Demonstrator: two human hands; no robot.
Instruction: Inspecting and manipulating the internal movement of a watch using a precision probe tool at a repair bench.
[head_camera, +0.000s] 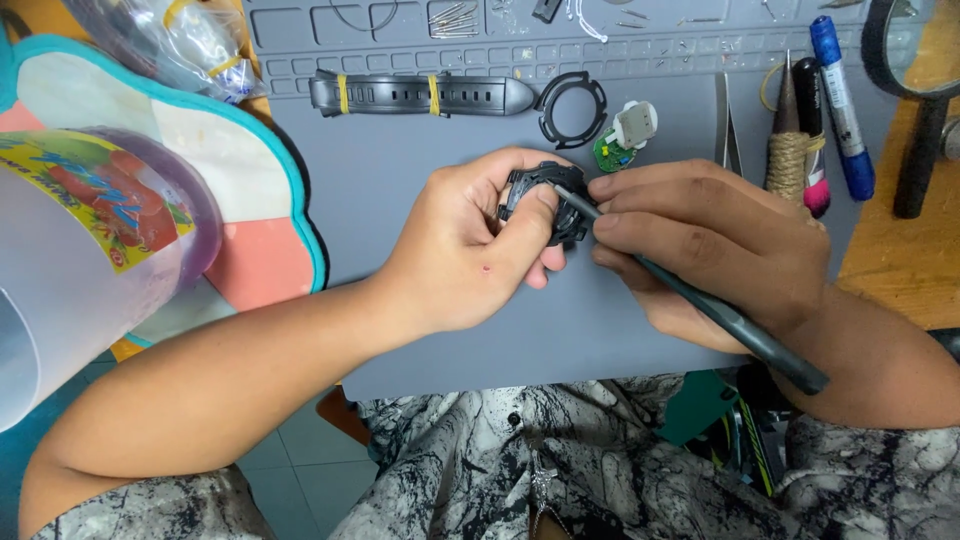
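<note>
left hand (470, 245) has its fingers curled tight round a black watch case (545, 195), thumb pressed on the front, held just above the middle of the grey mat (420, 160). right hand (710, 240) pinches a dark tool (720, 315) like a pen, tip touching the case. strap (420, 94), bezel ring (572, 108) and small circuit board (612, 152) lie near the mat's far edge

Single head-worn view, looking steeply down, close over grey work mat (420, 180), lap at bottom edge
</note>
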